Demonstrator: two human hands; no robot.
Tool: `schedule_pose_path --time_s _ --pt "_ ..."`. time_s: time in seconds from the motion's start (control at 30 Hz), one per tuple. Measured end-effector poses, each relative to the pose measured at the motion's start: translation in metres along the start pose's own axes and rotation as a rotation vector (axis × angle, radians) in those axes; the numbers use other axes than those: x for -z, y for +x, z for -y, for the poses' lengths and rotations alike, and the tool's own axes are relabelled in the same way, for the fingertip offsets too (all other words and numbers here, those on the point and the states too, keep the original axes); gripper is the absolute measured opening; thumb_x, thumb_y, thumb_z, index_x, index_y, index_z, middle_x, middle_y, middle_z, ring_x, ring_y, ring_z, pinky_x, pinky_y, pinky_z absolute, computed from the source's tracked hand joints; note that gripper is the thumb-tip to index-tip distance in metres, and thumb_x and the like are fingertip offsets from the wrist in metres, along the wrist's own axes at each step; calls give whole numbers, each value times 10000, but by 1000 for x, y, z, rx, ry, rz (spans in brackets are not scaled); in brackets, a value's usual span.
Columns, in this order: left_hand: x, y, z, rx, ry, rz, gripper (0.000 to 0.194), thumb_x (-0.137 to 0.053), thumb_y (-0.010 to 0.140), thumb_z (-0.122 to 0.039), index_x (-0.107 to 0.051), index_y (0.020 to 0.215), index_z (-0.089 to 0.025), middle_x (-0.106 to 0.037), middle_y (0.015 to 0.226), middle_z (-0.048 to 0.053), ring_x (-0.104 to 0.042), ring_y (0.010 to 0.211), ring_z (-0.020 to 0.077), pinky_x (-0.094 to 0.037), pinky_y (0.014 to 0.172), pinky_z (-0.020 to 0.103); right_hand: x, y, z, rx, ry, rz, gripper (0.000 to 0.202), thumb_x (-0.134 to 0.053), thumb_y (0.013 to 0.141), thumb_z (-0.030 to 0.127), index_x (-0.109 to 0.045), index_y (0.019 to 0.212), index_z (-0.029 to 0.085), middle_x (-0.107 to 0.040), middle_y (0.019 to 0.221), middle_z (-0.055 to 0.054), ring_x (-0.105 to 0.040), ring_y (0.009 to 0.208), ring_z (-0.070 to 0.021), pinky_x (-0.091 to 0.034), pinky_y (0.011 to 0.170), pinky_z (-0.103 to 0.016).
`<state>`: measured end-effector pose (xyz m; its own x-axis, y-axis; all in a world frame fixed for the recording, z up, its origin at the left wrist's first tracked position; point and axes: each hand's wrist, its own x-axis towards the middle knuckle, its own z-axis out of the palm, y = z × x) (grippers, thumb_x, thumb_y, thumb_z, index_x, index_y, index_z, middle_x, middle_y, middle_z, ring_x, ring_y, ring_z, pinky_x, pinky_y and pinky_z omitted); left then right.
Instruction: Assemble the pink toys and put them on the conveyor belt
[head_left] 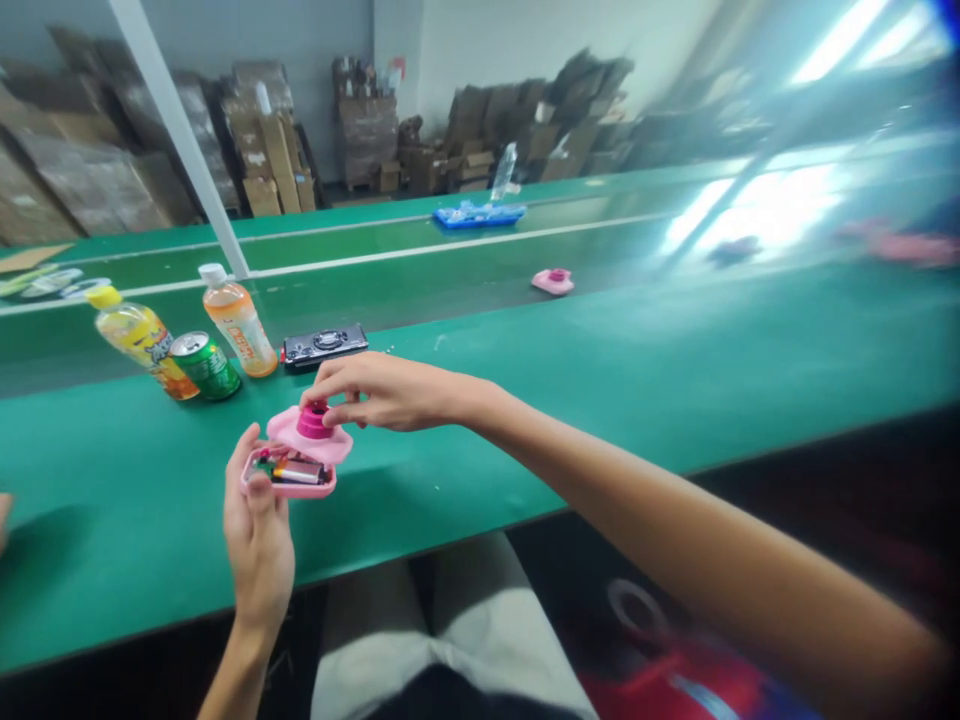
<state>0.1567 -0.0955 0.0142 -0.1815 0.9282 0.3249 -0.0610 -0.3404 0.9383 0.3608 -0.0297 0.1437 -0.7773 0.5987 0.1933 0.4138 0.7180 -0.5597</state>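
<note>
My left hand (259, 540) grips the lower half of a pink plastic case (300, 490), which looks like a toy camera's shell. Inside it lie a silvery battery (298, 471) and some small wired parts. Above it, tilted and partly lifted, is the pink cover (337, 446) with a magenta lens ring (315, 424). The fingers of my right hand (367, 390) pinch the cover at this ring. Whether the two halves touch at the back is hidden.
Beyond my hands stand a yellow-capped bottle (142, 345), a green can (206, 367), an orange drink bottle (240, 325) and a dark phone-like device (325, 346). Another pink cover (553, 281) lies on the belt. Farther back are a blue tray (480, 216) and a clear bottle (505, 172).
</note>
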Motion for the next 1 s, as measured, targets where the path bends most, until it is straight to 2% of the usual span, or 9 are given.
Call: schedule_pose_path --time_s 0.13,0.3,0.37,0.43,0.5,0.53,0.7,0.83,1.0 --pt "-11 14 -8 136 -149 108 498 -476 1051 -529 -570 1415 -203 -617 1444 127 -643 1284 247 -583 993 308 14 9 3 37 91 124 224 -590 1009 132 -718 1188 91 -647 1091 -69 -596 777 -98 -477 704 -212" --pt "-19 21 -15 141 -289 169 458 -531 1038 -504 -623 1362 -193 -665 1387 132 -695 1202 254 -601 988 359 27 21 -2 -2 168 210 245 -602 998 139 -723 1209 106 -691 1145 -72 -619 749 -84 -481 684 -203" --pt "-24 22 -16 133 -349 141 449 -549 1032 -500 -647 1326 -176 -689 1346 136 -705 1178 254 -601 986 376 18 15 0 -41 149 73 233 -635 985 159 -735 1192 124 -714 1126 -58 -625 754 -84 -473 704 -209" --pt "-31 23 -17 126 -395 75 463 -557 1022 -521 -670 1288 -159 -722 1284 142 -716 1150 257 -598 982 395 -2 1 5 -153 66 -305 172 -658 987 231 -773 1066 131 -737 1001 -39 -618 753 -101 -452 715 -231" --pt "-40 23 -16 127 -431 14 482 -563 1010 -545 -691 1251 -147 -741 1242 148 -726 1120 257 -591 980 398 -29 -16 12 -300 8 -684 317 -629 1012 371 -785 870 136 -725 819 -27 -604 717 -121 -426 694 -261" --pt "-44 23 -16 134 -447 -3 480 -575 1003 -548 -703 1230 -146 -749 1223 146 -733 1097 251 -587 978 387 -43 -23 14 -360 11 -777 399 -610 1015 444 -781 818 143 -720 775 -28 -607 710 -132 -420 683 -273" --pt "-60 19 -15 202 -518 41 434 -564 1015 -531 -713 1211 -174 -768 1167 113 -743 1039 216 -555 1002 372 -92 -31 16 -430 123 -799 322 -736 915 499 -792 945 183 -754 929 -43 -667 828 -170 -490 740 -296" --pt "-71 19 -10 178 -520 9 394 -587 1009 -504 -713 1171 -169 -761 1172 112 -725 1077 210 -526 1019 351 -108 -22 6 -376 203 -940 202 -692 967 372 -797 1006 204 -741 1096 -66 -697 986 -183 -561 771 -281" --pt "-82 18 1 174 -491 -69 453 -562 998 -562 -682 1179 -164 -750 1135 103 -727 984 177 -534 942 303 -127 -26 -5 -321 93 -1061 286 -606 1019 418 -794 1003 202 -690 1291 -116 -715 1050 -209 -579 950 -360"
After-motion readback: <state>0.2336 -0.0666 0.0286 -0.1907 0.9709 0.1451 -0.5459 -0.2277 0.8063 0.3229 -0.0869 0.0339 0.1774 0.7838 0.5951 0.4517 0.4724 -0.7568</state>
